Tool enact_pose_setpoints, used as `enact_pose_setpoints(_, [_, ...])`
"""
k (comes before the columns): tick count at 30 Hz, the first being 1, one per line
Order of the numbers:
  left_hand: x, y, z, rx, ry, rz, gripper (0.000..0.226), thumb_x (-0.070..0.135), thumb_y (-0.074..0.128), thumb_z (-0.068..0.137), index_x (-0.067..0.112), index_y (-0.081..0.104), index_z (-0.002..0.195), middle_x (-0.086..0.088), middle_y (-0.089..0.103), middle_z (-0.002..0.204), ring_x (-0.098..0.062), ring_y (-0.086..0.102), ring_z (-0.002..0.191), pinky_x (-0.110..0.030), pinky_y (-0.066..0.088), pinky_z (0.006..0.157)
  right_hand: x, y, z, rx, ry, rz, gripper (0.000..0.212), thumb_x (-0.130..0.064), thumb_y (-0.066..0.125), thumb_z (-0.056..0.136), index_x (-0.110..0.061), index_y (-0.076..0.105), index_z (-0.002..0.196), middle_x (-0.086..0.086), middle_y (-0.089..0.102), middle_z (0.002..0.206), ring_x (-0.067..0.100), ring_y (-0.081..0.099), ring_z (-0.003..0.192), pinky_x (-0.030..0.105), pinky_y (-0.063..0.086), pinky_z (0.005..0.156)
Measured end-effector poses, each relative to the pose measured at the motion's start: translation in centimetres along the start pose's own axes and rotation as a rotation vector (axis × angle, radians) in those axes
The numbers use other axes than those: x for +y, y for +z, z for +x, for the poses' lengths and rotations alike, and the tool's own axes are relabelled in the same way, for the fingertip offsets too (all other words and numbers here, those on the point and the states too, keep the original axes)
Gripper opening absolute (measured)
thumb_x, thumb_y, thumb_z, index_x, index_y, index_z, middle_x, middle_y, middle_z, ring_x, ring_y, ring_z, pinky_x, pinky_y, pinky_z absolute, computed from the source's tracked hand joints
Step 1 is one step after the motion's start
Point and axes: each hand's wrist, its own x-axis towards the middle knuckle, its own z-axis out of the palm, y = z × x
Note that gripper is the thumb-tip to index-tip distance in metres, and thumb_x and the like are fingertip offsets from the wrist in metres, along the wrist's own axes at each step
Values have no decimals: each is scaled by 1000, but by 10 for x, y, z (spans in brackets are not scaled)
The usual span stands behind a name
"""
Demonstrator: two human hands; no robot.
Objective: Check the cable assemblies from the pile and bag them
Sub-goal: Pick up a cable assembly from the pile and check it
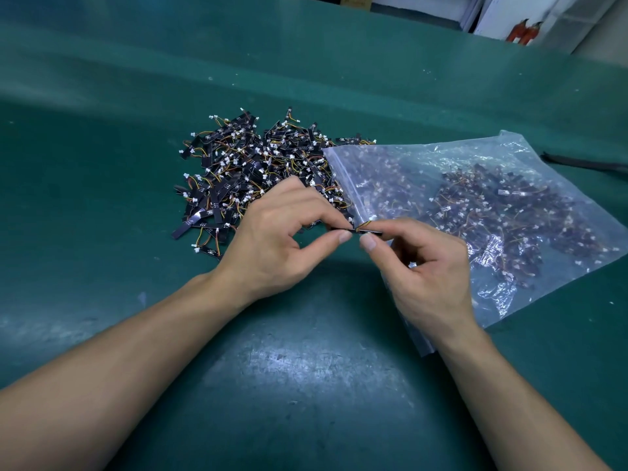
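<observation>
Carefully now, with my left hand (272, 239) and right hand (424, 266) each pinching an end of one cable assembly (345, 228) at centre frame, beside the mouth of the bag (346, 178), I should check wires and plug before slipping it in.

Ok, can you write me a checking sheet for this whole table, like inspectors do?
Surface: green mat, scuffed, shiny near the person.
Job's things: pile of cable assemblies loose on the mat; clear bag to its right, many assemblies inside; one assembly held up.
Clutter: dark strip at the right edge, cannot tell what.
Grippers: left hand and right hand both pinch the held assembly.
Cables: short orange and yellow wires with white plugs on the assemblies.
Surroundings: white panels and two red objects beyond the mat, blurred.
</observation>
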Motion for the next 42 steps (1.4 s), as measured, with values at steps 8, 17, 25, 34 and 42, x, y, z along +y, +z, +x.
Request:
enact_pose_setpoints(8, [-1, 0, -1, -34, -23, -31, 9, 18, 78, 88, 10, 75, 87, 2, 72, 86, -27, 61, 77, -39, 46, 76, 0, 0, 0, -41, 6, -34, 5, -17, 73, 91, -17, 78, 92, -9, 73, 78, 15, 62, 60, 21, 46, 58])
enact_pose_setpoints(17, [1, 1, 0, -54, 3, -33, 10, 9, 74, 90, 6, 71, 81, -1, 68, 81, -21, 53, 74, -31, 44, 74, -4, 0, -3, -35, 27, -52, 5, -15, 74, 87, -14, 78, 89, -9, 65, 67, 12, 49, 50, 18, 38, 52])
enact_pose_setpoints(25, [1, -1, -2, -100, -56, -59, 8, 16, 72, 89, 8, 73, 89, 2, 70, 87, -24, 56, 80, -34, 46, 75, -2, -1, -1, -30, 34, -52, 6, -15, 73, 89, -15, 76, 85, -9, 68, 70, 11, 52, 52, 17, 40, 54])
enact_pose_setpoints(34, [0, -1, -1, -60, -30, -21, 9, 11, 73, 90, 7, 72, 81, 2, 70, 81, -20, 54, 75, -36, 46, 75, -3, -1, -1, -14, 41, -20, 11, -23, 74, 87, -31, 72, 94, -21, 63, 71, 6, 47, 49, 13, 36, 53])
enact_pose_setpoints(42, [0, -2, -2, -69, -53, -36, 7, 13, 74, 88, 7, 73, 84, 1, 70, 81, -23, 55, 76, -41, 47, 74, 2, -1, -1, -26, 75, -30, 7, -19, 75, 88, -26, 77, 90, -14, 70, 72, 7, 52, 53, 15, 39, 56])
